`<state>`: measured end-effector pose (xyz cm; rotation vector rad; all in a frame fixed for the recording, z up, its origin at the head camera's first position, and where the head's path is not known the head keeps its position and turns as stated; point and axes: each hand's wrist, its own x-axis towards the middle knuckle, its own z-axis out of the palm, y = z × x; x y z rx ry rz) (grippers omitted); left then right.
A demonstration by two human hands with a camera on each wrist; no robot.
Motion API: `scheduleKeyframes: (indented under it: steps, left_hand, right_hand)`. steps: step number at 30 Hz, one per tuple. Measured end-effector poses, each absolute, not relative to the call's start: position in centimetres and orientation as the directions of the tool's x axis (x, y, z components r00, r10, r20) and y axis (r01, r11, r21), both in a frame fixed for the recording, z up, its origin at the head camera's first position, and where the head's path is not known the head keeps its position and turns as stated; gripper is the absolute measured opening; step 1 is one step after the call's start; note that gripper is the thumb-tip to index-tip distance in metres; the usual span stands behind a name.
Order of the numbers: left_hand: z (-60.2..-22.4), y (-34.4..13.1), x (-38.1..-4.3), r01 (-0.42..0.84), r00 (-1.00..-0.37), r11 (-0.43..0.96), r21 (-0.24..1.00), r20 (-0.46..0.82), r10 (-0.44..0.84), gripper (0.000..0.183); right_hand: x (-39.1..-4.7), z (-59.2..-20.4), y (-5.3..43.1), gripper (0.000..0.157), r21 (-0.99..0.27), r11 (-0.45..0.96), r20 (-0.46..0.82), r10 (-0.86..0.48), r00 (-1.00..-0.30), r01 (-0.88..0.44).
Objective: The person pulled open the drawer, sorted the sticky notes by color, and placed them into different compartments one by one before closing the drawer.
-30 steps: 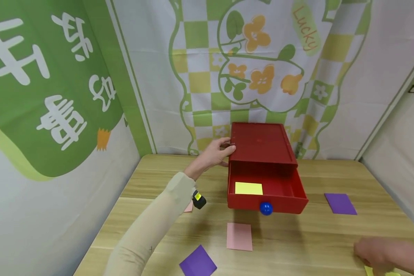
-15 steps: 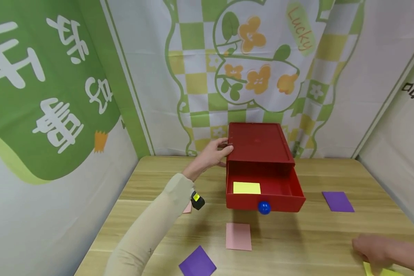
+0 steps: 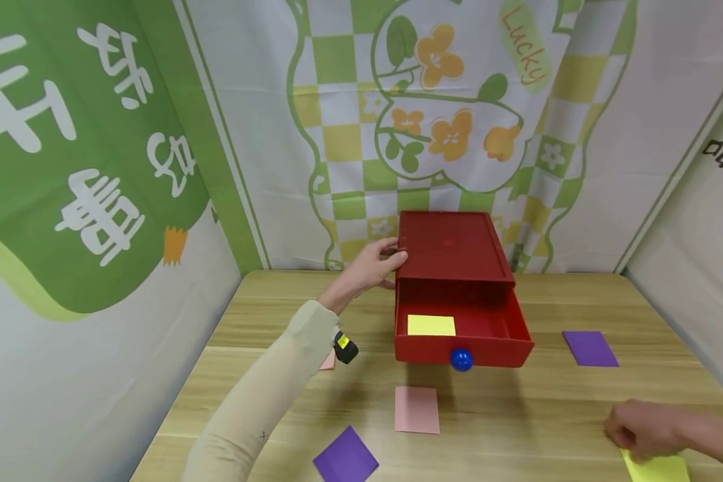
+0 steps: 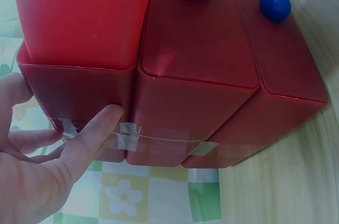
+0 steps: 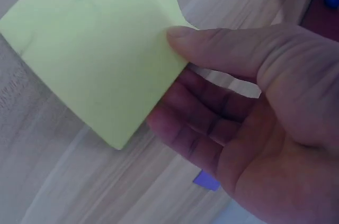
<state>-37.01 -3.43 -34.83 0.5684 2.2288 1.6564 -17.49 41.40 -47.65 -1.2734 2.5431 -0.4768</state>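
My left hand (image 3: 367, 266) rests against the left side of a red drawer cabinet (image 3: 452, 245), fingers spread on its wall. In the left wrist view, one extended finger (image 4: 98, 128) touches the cabinet's side near strips of clear tape. The top drawer (image 3: 494, 355), with a blue knob, is pulled out, and a yellow sticky note (image 3: 431, 325) lies inside it. At the lower right, my right hand (image 3: 653, 427) pinches another yellow sticky note (image 5: 100, 60) by its edge, thumb on top and fingers beneath. That note is slightly bent at the thumb.
On the wooden table (image 3: 518, 428) lie a pink note (image 3: 417, 410) before the drawer, a purple note (image 3: 346, 456) at the front and another purple note (image 3: 591, 349) on the right. A second pink note (image 3: 328, 362) is partly hidden by the left sleeve. Patterned cloth walls (image 3: 265, 167) surround the table.
My right hand has lifted slightly and shifted left with the yellow note, more of which now shows. My left hand stays on the cabinet, and the drawer has not moved.
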Motion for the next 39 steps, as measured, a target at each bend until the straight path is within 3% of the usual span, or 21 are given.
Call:
scheduleKeyframes:
  steps: [10,16,24,31,39]
  left_hand:
    - [-34.4,-3.4,-37.1,0.131,-0.875,0.236,0.963,0.000,0.484,0.052]
    - [-34.3,-3.4,-37.2,0.142,-0.873,0.256,0.956,-0.002,0.488,0.052]
    - [-34.4,-3.3,-37.3,0.145,-0.870,0.242,0.959,0.007,0.494,0.053]
    - [-34.7,-3.1,-37.3,0.146,-0.861,0.236,0.961,0.007,0.508,0.053]
    - [-34.8,-3.4,-37.1,0.132,-0.872,0.231,0.964,0.002,0.489,0.053]
  right_hand:
    - [-18.9,-46.2,41.1,0.035,-0.365,0.580,-0.003,-0.783,-0.622,-0.728]
    - [-19.9,-44.3,40.5,0.036,-0.260,0.580,0.139,-0.768,-0.625,-0.772]
    - [-20.8,-39.5,39.2,0.029,-0.169,0.752,0.180,-0.612,-0.770,-0.637]
    - [-21.2,-35.1,37.6,0.037,0.030,0.783,0.402,-0.579,-0.710,-0.621]
    - [-21.4,-30.0,35.8,0.033,0.026,0.803,0.452,-0.541,-0.709,-0.596]
